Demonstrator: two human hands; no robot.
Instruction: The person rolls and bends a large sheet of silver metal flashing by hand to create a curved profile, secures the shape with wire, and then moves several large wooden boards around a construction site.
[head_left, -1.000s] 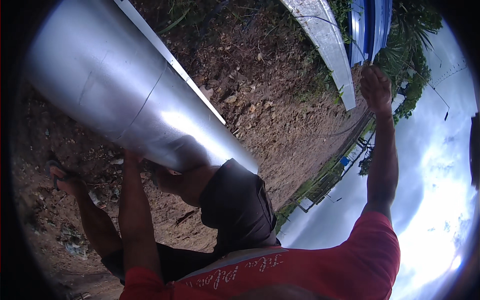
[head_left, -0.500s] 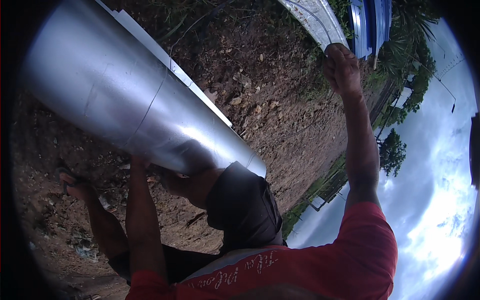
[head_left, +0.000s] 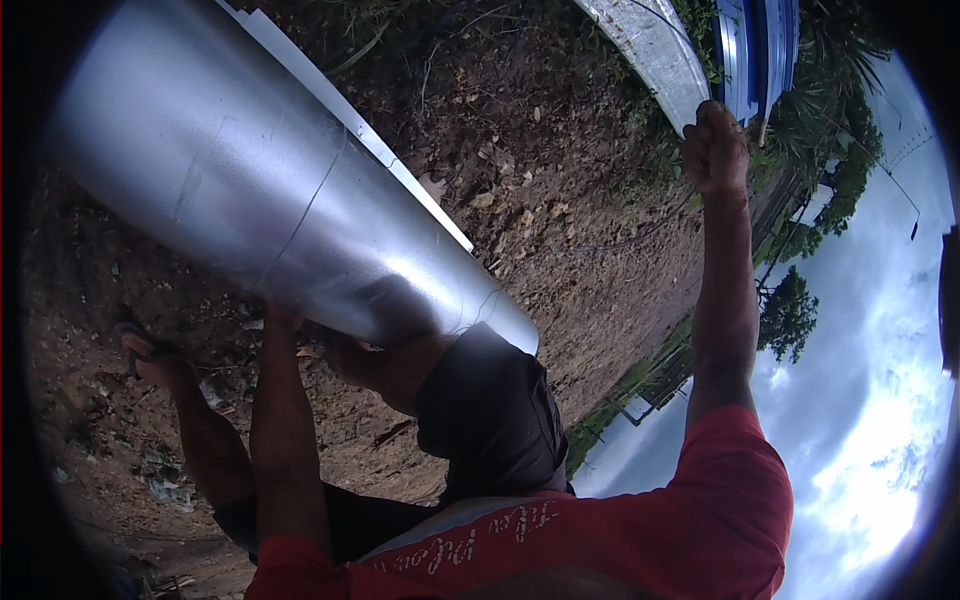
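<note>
A large silver sheet-metal roll point(head_left: 230, 150) stretches from the upper left to the middle, with a thin wire point(head_left: 305, 215) looped around it. My bent knee, in dark shorts point(head_left: 490, 400), presses against its near end. Low on the roll's side, my left hand point(head_left: 283, 314) touches the underside, its fingers hidden beneath the metal. At the end of my outstretched right arm, my right hand point(head_left: 716, 150) is closed in a fist on a thin wire, which runs up from it across a pale metal sheet point(head_left: 645, 50).
Blue-white corrugated sheets point(head_left: 750, 60) lie beyond my right hand. A straight white metal edge point(head_left: 400, 180) runs along the roll. Brown soil with dry leaves point(head_left: 560, 220) lies around it. My sandalled foot point(head_left: 145, 360) stands at the left. Trees point(head_left: 790, 310) rise at the right.
My right hand has moved slightly right and down in view, still closed on the wire. A wire loop near the roll's near end shows more clearly. My left hand stays under the roll.
</note>
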